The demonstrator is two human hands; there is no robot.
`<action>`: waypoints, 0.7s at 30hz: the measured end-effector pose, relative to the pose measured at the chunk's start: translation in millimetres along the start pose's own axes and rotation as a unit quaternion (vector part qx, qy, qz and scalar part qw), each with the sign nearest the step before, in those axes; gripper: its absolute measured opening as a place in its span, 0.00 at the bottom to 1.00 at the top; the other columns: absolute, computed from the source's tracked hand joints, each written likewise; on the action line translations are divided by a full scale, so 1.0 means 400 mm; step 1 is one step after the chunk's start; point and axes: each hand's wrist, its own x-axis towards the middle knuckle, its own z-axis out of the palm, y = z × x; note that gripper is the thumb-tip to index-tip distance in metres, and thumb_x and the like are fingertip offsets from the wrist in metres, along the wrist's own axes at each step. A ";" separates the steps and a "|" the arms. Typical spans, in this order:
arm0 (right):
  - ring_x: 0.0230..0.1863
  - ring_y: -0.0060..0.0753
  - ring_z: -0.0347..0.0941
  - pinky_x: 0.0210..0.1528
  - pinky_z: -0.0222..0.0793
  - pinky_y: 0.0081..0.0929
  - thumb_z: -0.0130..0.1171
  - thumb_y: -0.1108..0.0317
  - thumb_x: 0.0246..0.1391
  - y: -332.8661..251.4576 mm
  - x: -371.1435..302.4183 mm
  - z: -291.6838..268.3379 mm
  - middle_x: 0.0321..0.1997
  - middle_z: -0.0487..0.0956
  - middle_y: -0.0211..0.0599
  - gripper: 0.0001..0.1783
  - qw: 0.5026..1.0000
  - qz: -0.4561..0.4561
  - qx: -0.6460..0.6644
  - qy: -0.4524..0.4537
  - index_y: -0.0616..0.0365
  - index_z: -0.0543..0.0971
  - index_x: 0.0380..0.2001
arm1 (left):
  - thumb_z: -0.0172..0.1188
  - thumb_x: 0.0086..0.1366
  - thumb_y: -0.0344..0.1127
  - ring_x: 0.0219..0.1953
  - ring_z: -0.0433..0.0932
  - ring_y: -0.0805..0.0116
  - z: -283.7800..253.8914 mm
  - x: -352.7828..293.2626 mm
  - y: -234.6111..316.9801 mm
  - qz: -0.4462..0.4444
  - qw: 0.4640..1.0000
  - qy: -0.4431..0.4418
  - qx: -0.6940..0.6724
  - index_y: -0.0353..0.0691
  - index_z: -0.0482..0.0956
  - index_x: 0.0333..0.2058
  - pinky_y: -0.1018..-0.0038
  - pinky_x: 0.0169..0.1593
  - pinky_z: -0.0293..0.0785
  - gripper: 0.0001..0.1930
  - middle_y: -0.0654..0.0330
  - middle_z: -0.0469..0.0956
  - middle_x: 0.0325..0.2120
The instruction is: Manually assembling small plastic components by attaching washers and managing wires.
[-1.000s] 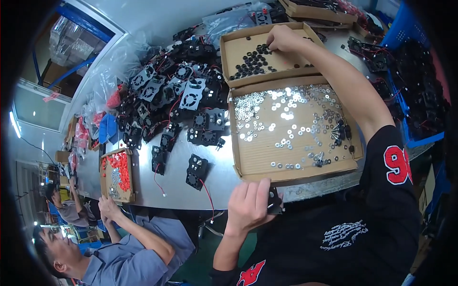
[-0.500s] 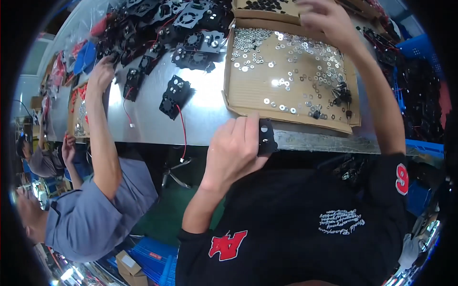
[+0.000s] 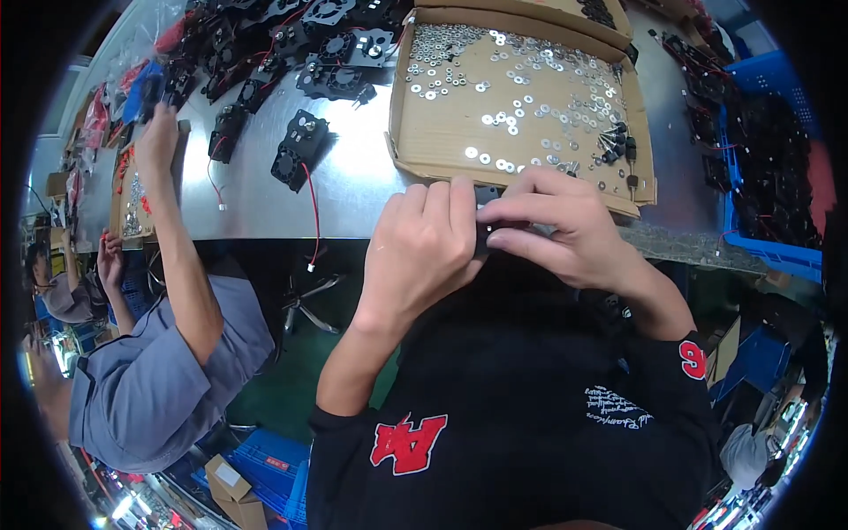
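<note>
My left hand [image 3: 417,247] is closed round a small black plate-like part [image 3: 485,195], held at the table's front edge just before the cardboard tray. Most of that part is hidden behind the fingers. Against its right side, my right hand [image 3: 565,231] has thumb and fingertips pinched together; whatever is between them is too small and covered to name. Directly beyond both hands, loose metal washers [image 3: 502,165] lie scattered in the shallow cardboard tray [image 3: 399,132]. Several black-headed screw-like pieces [image 3: 614,146] rest in its right part.
A black fan unit [image 3: 299,152] with a red wire lies left of the tray; more fan units [image 3: 336,79] are heaped behind it. Small black pieces [image 3: 597,11] fill a box beyond. At right stands a blue crate [image 3: 777,256]. A co-worker's arm [image 3: 181,230] reaches over the table at left.
My right hand has come back from the far box of black pieces to the part in my left hand. The view has shifted slightly.
</note>
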 end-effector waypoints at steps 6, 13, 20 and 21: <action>0.33 0.29 0.73 0.36 0.70 0.25 0.73 0.70 0.47 -0.003 0.011 0.006 0.35 0.77 0.35 0.21 0.998 -0.008 -0.063 0.012 0.60 0.82 0.47 | 0.67 0.44 0.36 0.26 0.71 0.64 0.019 -0.011 -0.006 -0.013 0.999 0.000 0.032 0.35 0.72 0.35 0.69 0.30 0.67 0.20 0.59 0.68 0.23; 0.32 0.30 0.73 0.37 0.70 0.26 0.68 0.71 0.49 0.005 0.025 -0.071 0.32 0.77 0.36 0.15 0.997 0.041 -0.050 0.045 0.61 0.81 0.42 | 0.72 0.44 0.41 0.29 0.72 0.63 0.025 -0.019 -0.020 -0.026 0.999 0.004 0.030 0.34 0.73 0.39 0.70 0.31 0.66 0.26 0.59 0.68 0.26; 0.30 0.19 0.73 0.34 0.69 0.20 0.64 0.67 0.56 0.214 0.213 -0.283 0.31 0.80 0.31 0.10 0.965 0.089 -0.185 0.164 0.63 0.83 0.36 | 0.66 0.47 0.37 0.28 0.71 0.64 0.025 -0.004 -0.028 0.028 0.998 -0.022 0.044 0.31 0.75 0.44 0.70 0.31 0.66 0.25 0.59 0.69 0.26; 0.31 0.19 0.73 0.35 0.69 0.20 0.63 0.66 0.57 0.261 0.250 -0.324 0.31 0.80 0.31 0.10 0.960 0.087 -0.182 0.192 0.63 0.82 0.36 | 0.66 0.47 0.37 0.28 0.71 0.64 0.024 0.000 -0.026 0.032 0.998 -0.025 0.045 0.31 0.75 0.44 0.70 0.31 0.66 0.25 0.59 0.69 0.26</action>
